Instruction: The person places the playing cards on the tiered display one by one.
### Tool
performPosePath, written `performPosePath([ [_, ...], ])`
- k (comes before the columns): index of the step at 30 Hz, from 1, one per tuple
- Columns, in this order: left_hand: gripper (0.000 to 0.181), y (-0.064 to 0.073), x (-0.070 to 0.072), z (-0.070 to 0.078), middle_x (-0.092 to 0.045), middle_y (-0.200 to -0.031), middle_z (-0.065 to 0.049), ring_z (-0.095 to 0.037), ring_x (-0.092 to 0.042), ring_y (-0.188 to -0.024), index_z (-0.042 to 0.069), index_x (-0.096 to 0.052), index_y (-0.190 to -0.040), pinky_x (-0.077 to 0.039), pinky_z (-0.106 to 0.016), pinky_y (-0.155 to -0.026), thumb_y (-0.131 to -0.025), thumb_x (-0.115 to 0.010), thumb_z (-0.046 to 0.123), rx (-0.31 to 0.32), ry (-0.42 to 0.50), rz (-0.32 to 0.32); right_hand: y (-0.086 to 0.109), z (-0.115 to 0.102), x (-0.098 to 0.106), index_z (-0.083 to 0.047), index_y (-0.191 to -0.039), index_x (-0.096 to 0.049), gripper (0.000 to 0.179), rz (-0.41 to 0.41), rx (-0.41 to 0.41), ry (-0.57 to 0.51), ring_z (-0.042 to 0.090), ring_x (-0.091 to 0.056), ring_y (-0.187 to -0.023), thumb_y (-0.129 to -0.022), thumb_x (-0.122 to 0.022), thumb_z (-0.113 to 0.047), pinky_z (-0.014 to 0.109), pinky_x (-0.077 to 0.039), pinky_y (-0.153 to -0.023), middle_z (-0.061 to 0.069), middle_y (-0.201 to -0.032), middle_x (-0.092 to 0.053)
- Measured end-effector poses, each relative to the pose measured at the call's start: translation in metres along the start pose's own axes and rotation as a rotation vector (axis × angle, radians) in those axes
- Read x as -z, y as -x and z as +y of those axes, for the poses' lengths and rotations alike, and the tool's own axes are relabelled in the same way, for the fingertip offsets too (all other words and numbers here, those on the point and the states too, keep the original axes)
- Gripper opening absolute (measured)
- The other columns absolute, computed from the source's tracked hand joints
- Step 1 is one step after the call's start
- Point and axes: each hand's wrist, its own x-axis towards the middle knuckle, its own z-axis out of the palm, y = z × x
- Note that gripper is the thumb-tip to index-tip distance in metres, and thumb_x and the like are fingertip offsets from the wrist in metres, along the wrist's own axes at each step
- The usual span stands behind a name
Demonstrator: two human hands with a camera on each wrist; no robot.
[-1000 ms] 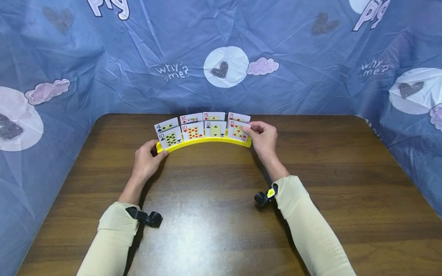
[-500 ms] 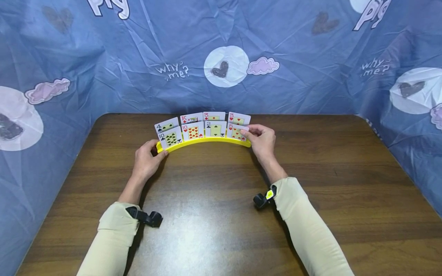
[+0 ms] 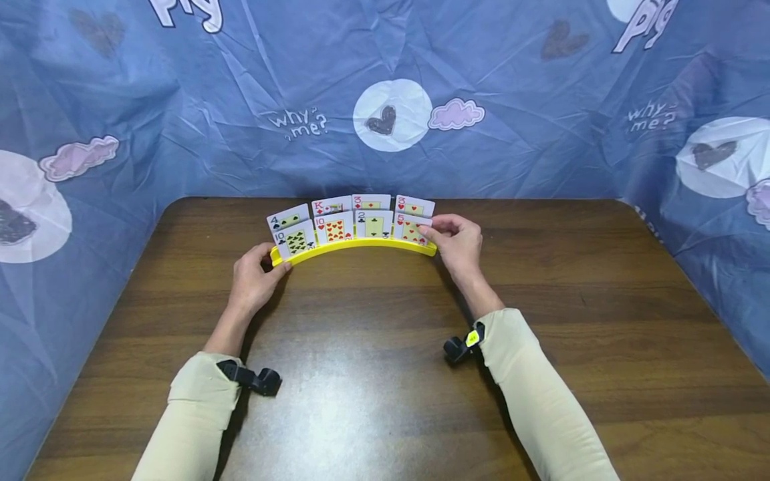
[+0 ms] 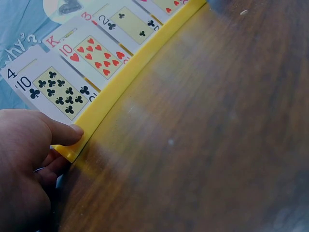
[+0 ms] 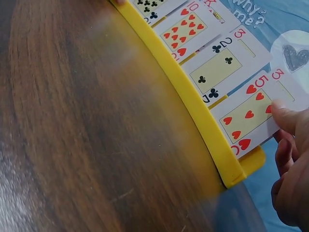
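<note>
A curved yellow card holder [image 3: 361,243] stands on the table with two rows of playing cards upright in it. My left hand [image 3: 254,280] grips its left end, the thumb on the front face beside the ten of clubs [image 3: 295,242]. At the other end, my right hand [image 3: 460,247] pinches the upper right side of the five of hearts [image 5: 246,126], thumb in front and fingers behind. That card stands in the front row, overlapping the three of hearts [image 3: 415,205]. The ten of hearts [image 3: 334,228] and two of clubs [image 3: 374,225] fill the front row's middle.
Behind the front row stand the four of spades [image 3: 287,218], king of diamonds [image 3: 332,204] and three of diamonds [image 3: 371,201]. A blue printed cloth [image 3: 252,80] hangs behind the brown wooden table [image 3: 373,334] and along its sides.
The five of hearts has moved slightly left and lower in the holder, with my right hand moving along. My left hand has kept its grip on the left end.
</note>
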Motion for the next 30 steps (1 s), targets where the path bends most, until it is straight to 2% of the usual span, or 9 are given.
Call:
performPosePath([
  [8, 0.035, 0.001, 0.000, -0.002, -0.064, -0.109, -0.024, -0.032, -0.054, -0.096, -0.006, -0.063, -0.122, -0.037, -0.034, -0.080, -0.091, -0.067, 0.008, 0.008, 0.001, -0.007, 0.000, 0.002, 0.007, 0.000, -0.093, -0.075, 0.026, 0.002, -0.008, 0.014, 0.001, -0.055, -0.070, -0.076, -0.087, -0.016, 0.016, -0.038, -0.062, -0.019, -0.072, -0.063],
  [13, 0.035, 0.001, 0.000, -0.002, -0.063, -0.110, -0.024, -0.032, -0.054, -0.096, -0.006, -0.062, -0.122, -0.037, -0.034, -0.080, -0.091, -0.067, 0.008, 0.010, 0.004, -0.009, -0.001, 0.005, 0.016, 0.001, -0.094, -0.074, 0.027, -0.022, -0.023, 0.040, 0.005, -0.052, -0.072, -0.079, -0.085, -0.018, 0.017, -0.037, -0.063, -0.016, -0.075, -0.062],
  [19, 0.035, 0.000, -0.001, -0.002, -0.064, -0.109, -0.024, -0.032, -0.054, -0.095, -0.006, -0.063, -0.122, -0.036, -0.034, -0.081, -0.090, -0.068, 0.008, 0.008, 0.001, -0.003, 0.000, 0.007, 0.035, 0.000, -0.099, -0.074, 0.026, -0.118, -0.066, 0.120, 0.006, -0.052, -0.070, -0.088, -0.077, -0.023, 0.016, -0.043, -0.060, -0.008, -0.080, -0.061],
  [24, 0.037, 0.001, -0.001, -0.003, -0.064, -0.110, -0.024, -0.033, -0.055, -0.098, -0.005, -0.062, -0.123, -0.037, -0.036, -0.082, -0.089, -0.069, 0.008, 0.026, -0.001, -0.026, 0.005, 0.009, 0.054, -0.004, -0.105, -0.072, 0.027, -0.222, -0.107, 0.227, 0.012, -0.055, -0.077, -0.093, -0.071, -0.028, 0.019, -0.047, -0.063, 0.003, -0.093, -0.064],
  [30, 0.050, 0.003, 0.002, -0.003, -0.063, -0.118, -0.024, -0.033, -0.058, -0.103, -0.001, -0.056, -0.133, -0.041, -0.034, -0.085, -0.087, -0.071, 0.012, 0.046, 0.037, -0.052, 0.012, 0.012, 0.076, -0.004, -0.111, -0.070, 0.032, -0.283, -0.072, 0.340, 0.016, -0.053, -0.090, -0.095, -0.067, -0.033, 0.024, -0.043, -0.074, 0.011, -0.105, -0.067],
])
